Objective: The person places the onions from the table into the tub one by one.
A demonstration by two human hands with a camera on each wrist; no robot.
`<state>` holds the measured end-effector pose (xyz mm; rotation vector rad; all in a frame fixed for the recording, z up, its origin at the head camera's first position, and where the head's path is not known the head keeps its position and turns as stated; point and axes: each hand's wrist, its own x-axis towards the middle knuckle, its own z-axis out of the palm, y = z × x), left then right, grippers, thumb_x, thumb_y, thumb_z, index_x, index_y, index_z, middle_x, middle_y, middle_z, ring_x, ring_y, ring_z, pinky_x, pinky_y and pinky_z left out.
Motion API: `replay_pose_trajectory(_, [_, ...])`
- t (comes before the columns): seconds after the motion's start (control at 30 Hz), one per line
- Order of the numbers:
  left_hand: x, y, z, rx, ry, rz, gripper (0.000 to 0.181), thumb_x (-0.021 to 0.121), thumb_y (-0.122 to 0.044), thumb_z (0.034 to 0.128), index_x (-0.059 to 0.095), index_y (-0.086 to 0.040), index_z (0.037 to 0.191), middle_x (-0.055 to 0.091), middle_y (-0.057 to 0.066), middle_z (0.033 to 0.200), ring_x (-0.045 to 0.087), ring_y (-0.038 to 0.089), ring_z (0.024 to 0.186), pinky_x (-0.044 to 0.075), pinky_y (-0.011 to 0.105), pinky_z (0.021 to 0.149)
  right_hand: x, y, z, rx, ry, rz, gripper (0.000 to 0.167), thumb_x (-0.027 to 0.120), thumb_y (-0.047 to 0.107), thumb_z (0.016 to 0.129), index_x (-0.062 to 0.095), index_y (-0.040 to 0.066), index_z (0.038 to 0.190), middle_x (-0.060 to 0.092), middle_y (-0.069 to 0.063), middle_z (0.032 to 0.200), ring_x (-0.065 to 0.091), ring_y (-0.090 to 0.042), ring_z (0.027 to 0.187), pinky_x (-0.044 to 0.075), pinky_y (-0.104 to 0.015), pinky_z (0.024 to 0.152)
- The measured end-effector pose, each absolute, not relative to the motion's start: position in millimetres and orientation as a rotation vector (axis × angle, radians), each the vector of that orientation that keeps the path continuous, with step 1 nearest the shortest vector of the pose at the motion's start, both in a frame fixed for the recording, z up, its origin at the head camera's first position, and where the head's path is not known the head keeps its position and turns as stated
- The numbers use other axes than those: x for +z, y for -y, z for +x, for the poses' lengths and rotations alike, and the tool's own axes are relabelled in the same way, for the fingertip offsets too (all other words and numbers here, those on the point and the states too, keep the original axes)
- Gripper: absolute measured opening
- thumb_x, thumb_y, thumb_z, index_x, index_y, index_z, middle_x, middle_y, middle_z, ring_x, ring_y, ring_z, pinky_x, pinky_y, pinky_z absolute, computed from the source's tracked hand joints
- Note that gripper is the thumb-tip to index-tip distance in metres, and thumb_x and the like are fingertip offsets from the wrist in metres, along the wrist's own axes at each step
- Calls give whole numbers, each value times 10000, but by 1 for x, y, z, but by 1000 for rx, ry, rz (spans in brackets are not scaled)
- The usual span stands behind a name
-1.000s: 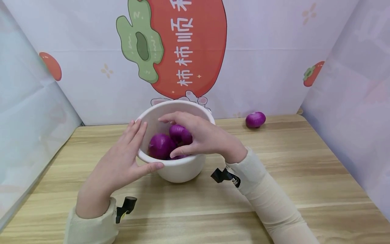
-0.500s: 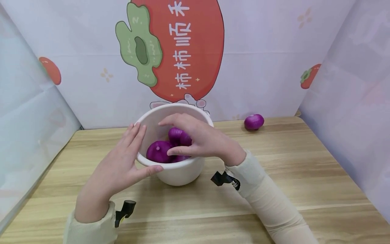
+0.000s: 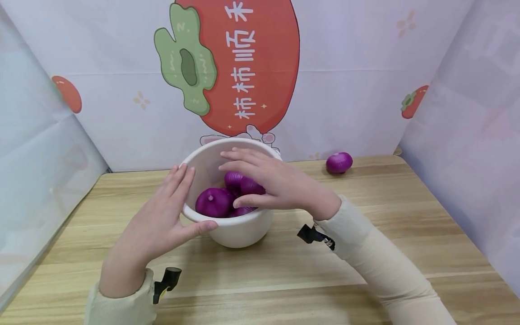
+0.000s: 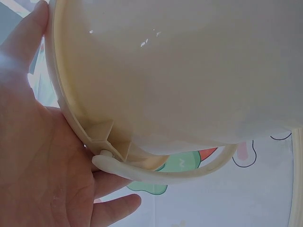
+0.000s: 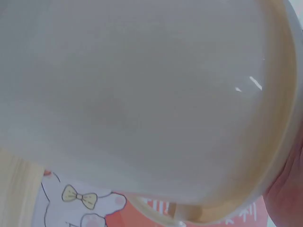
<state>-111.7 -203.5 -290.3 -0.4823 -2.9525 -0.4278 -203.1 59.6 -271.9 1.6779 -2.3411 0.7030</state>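
A white bucket (image 3: 243, 230) stands on the table, holding several purple onions (image 3: 214, 202). My left hand (image 3: 158, 216) rests against its left rim with straight fingers, the thumb along the front edge. In the left wrist view, the palm (image 4: 42, 165) lies by the rim near the bucket's handle (image 4: 175, 177). My right hand (image 3: 276, 180) hovers over the bucket's right side, its fingers extended and the thumb apart from them. It partly covers one onion (image 3: 250, 185); whether it touches that onion cannot be told. The right wrist view shows mostly the bucket's outer wall (image 5: 142, 104).
A single onion (image 3: 339, 162) lies on the wooden table (image 3: 243, 289) at the back right, near the printed backdrop (image 3: 345, 90). Cloth walls rise on the left and right sides.
My right hand has moved slightly right and its fingers have straightened, exposing more of the onion beneath. The left hand has stayed on the rim. Earlier, the left onion in the bucket turned its tip upward.
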Motion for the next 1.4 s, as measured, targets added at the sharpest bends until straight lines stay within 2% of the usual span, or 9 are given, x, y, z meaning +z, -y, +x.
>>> replay_pose_trajectory(0.23, [-290,204,-111,-445,2956,-479,1100,638,-691,833,152,-64,1595,115,144,1674,88,351,1555,284,641,1158,-267,-69,-202,556,2317,1678,797,678,536,887,391,163,1530,213,-35,1664,164,-246,1550,207,-484,1250])
replay_pose_trajectory(0.37, [-290,204,-112,-437,2953,-476,1100,638,-696,830,154,-72,1596,117,142,1674,93,350,1555,293,646,1151,-266,-75,-203,474,2348,1624,808,643,574,896,351,206,1553,141,-21,1682,104,-236,1563,219,-497,1244])
replay_pose_trajectory(0.6, [-290,203,-112,-430,2955,-475,1102,635,-701,828,158,-68,1595,111,145,1674,91,354,1554,289,640,1157,-263,-87,-205,340,2408,1517,894,631,624,874,216,296,1595,-39,17,1694,-54,-197,1568,218,-590,1218])
replay_pose_trajectory(0.83, [-290,203,-112,-433,2951,-473,1106,639,-704,823,160,-74,1595,114,142,1674,94,343,1556,289,634,1160,-259,-96,-207,190,2444,1464,1031,603,766,794,108,358,1601,-107,32,1688,-135,-198,1558,209,-637,1200])
replay_pose_trajectory(1.1, [-289,203,-112,-452,2965,-464,1120,645,-709,815,152,-75,1597,107,139,1675,80,334,1559,283,628,1166,-260,-111,-220,182,2503,1365,1080,695,699,768,89,370,1599,-155,14,1681,-213,-244,1541,138,-675,1198])
replay_pose_trajectory(1.4, [-290,204,-111,-464,2970,-455,1127,652,-705,811,147,-77,1598,103,138,1676,73,332,1560,276,624,1172,-263,-137,-249,190,2678,1200,1027,634,709,821,29,404,1592,-273,102,1636,-252,-204,1528,101,-668,1206])
